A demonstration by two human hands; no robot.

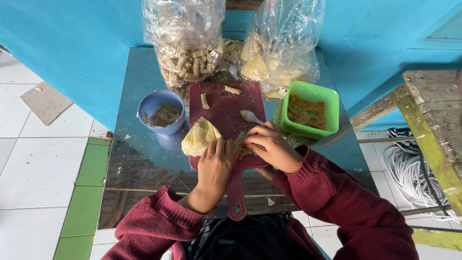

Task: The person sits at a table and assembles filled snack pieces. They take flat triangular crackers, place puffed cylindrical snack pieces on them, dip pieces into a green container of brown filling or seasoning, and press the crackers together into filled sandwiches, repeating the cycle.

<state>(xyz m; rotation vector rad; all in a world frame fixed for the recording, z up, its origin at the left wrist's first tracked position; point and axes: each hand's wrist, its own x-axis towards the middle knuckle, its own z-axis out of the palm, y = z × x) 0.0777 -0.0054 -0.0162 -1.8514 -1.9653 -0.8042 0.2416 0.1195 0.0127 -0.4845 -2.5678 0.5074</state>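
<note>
A dark red cutting board (226,108) lies on a glass-topped table (144,144). My left hand (215,168) rests flat on the board's near part, beside a stack of pale yellow thin wrappers (199,136). My right hand (269,144) pinches a small wrapper with brown filling (243,144) between both hands; the fingers hide most of it. A white spoon (250,116) lies on the board just beyond my right hand. Two small rolled pieces (205,101) (233,90) lie at the board's far end.
A green square bowl of brown crumbly filling (308,111) stands right of the board. A blue bowl (161,113) with pale bits sits at its left. Two clear plastic bags (185,43) (281,45) lean on the blue wall. A wooden bench (433,115) and coiled white hose (409,168) are at right.
</note>
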